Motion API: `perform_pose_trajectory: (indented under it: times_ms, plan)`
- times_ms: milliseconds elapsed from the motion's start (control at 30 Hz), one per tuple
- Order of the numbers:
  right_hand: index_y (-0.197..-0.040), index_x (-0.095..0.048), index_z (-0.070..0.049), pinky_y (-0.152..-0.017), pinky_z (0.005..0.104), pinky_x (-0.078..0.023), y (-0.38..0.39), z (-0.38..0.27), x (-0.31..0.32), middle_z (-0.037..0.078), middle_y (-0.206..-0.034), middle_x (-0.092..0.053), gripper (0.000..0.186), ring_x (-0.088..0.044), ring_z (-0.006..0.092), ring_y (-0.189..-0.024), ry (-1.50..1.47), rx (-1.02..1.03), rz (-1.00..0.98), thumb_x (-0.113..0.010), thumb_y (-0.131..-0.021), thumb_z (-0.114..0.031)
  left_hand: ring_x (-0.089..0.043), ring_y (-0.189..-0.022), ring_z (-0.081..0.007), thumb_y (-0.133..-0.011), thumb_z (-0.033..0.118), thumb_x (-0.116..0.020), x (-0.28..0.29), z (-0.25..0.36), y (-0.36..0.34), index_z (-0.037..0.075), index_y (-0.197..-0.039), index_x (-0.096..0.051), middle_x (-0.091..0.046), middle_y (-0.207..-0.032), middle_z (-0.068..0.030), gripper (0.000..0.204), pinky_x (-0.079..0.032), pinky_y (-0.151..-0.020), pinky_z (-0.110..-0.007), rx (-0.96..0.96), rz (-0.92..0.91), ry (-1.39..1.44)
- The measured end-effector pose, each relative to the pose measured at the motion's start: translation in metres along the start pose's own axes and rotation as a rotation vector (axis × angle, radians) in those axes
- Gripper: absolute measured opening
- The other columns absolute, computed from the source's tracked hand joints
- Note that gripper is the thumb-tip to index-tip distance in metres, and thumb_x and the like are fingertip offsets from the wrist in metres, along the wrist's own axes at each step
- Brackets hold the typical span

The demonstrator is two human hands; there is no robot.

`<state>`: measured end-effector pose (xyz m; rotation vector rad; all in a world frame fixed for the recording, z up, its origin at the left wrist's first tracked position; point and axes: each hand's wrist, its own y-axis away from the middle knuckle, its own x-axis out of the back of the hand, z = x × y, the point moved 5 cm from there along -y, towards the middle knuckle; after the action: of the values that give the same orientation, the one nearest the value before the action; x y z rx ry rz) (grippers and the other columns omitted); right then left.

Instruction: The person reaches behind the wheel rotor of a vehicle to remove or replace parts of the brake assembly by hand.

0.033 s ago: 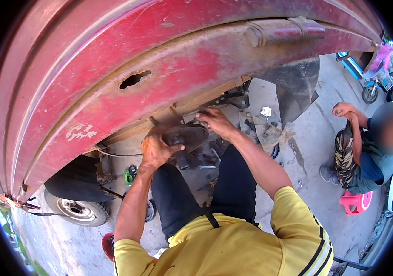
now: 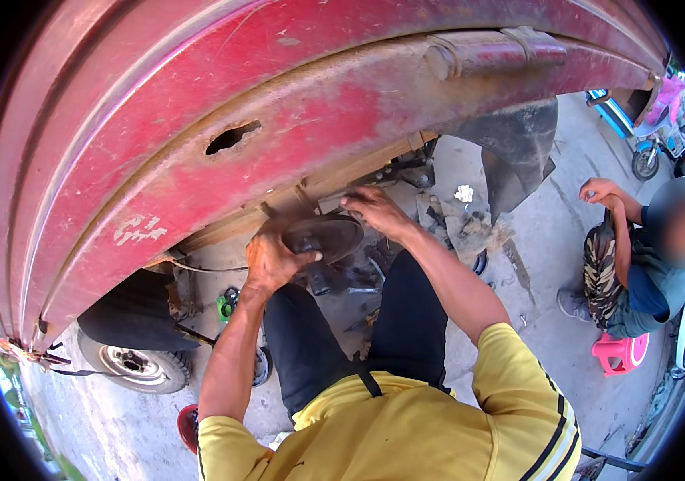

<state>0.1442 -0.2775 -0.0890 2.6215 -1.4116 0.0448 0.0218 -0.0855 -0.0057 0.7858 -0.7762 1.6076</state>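
Note:
My left hand [image 2: 274, 258] grips the left side of a dark round metal disc [image 2: 334, 239] with a central hub, its thumb lying along the front. My right hand [image 2: 376, 212] has its fingers closed at the upper right edge of the same disc. Just behind the disc is the underside of a red, rusted vehicle panel [image 2: 326, 104] with wooden framing [image 2: 310, 178] along its lower edge. A ragged hole shows in the panel. Loose tools [image 2: 365, 290] lie on the ground beneath the disc.
A wheel [image 2: 130, 370] and dark mudguard are at lower left. A black flap [image 2: 511, 172] hangs at upper right. A person [image 2: 631, 289] in camouflage trousers sits at right by a pink stool [image 2: 616, 353]. Motorbikes [image 2: 648, 160] stand behind. Debris [image 2: 463, 228] lies on the concrete.

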Motion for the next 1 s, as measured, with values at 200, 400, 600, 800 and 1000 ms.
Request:
perform_pose_trajectory:
  times_ms: [200, 400, 600, 800, 1000]
  plan:
    - [-0.127, -0.062, 0.009, -0.094, 0.0379, -0.050, -0.005, -0.017, -0.005, 0.025, -0.117, -0.070, 0.061, -0.066, 0.0281, -0.107, 0.107, 0.203, -0.029, -0.068, -0.097, -0.045, -0.072, -0.103, -0.0344, -0.057, 0.027, -0.099, -0.001, -0.001, -0.007, -0.001, -0.119, -0.069, -0.075, -0.108, -0.0197, 0.075, -0.055, -0.092, -0.042, 0.018, -0.054, 0.003]
    - [-0.125, -0.060, 0.013, -0.095, 0.0423, -0.050, -0.012, -0.026, -0.010, 0.031, -0.124, -0.067, 0.063, -0.066, 0.0357, -0.113, 0.249, 0.168, 0.049, -0.067, -0.098, -0.043, -0.073, -0.102, -0.0305, -0.057, 0.027, -0.100, -0.002, -0.004, -0.004, -0.003, -0.121, -0.067, -0.075, -0.109, -0.0193, 0.078, -0.056, -0.092, -0.039, -0.001, -0.044, 0.063]
    - [-0.101, -0.069, -0.001, -0.065, 0.0308, -0.042, -0.024, 0.028, -0.008, -0.001, -0.076, -0.054, 0.037, -0.049, 0.0089, -0.071, -0.367, -0.019, -0.094, -0.072, -0.095, -0.037, -0.073, -0.101, -0.0248, -0.058, 0.024, -0.101, -0.006, -0.004, -0.005, -0.005, -0.122, -0.066, -0.075, -0.109, -0.0179, 0.079, -0.056, -0.094, -0.036, -0.046, -0.031, 0.098]
    - [-0.095, -0.069, 0.001, -0.071, 0.0329, -0.043, -0.021, 0.041, -0.009, 0.002, -0.082, -0.060, 0.037, -0.051, 0.0128, -0.078, -0.201, -0.004, -0.083, -0.071, -0.096, -0.036, -0.073, -0.099, -0.0238, -0.059, 0.022, -0.100, -0.010, -0.016, -0.003, -0.004, -0.121, -0.066, -0.076, -0.109, -0.0163, 0.075, -0.057, -0.092, -0.036, -0.003, -0.032, 0.146]
    - [-0.098, -0.068, 0.002, -0.070, 0.0340, -0.043, -0.017, 0.031, -0.003, 0.004, -0.081, -0.059, 0.035, -0.050, 0.0138, -0.077, 0.033, 0.064, -0.015, -0.069, -0.098, -0.033, -0.072, -0.098, -0.0235, -0.060, 0.020, -0.099, -0.011, -0.016, -0.005, -0.003, -0.121, -0.066, -0.076, -0.108, -0.0156, 0.072, -0.057, -0.092, -0.036, -0.032, -0.025, 0.147]
